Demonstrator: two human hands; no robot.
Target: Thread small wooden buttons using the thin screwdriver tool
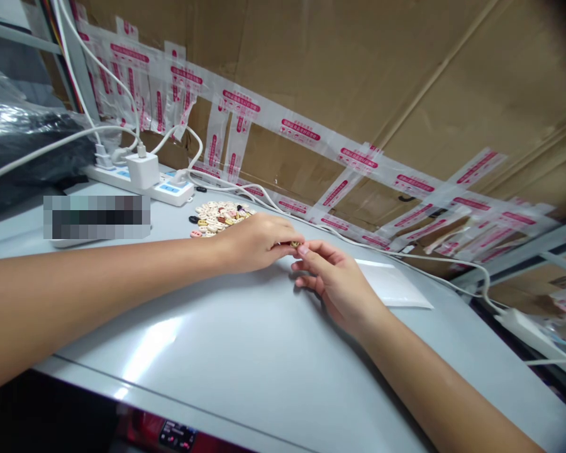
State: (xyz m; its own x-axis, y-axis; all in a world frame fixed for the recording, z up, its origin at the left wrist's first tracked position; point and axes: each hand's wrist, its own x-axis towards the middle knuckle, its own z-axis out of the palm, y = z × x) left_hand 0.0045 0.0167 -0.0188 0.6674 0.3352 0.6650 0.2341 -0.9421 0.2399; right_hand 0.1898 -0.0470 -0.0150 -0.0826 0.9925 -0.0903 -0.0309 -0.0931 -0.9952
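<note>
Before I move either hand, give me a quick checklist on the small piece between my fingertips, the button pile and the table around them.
1. Small piece pinched between the fingertips of the left hand and right hand: ok.
2. Kind of piece: cannot tell, mostly hidden by fingers.
3. Pile of buttons sits behind the left hand, gathered on the table: ok.
4. A few dark buttons lie loose beside the pile: not ok.
5. Clear plastic bag lies flat to the right hand's side, untouched: ok.
6. White cable runs along the table just behind the hands: not ok, close by.
</note>
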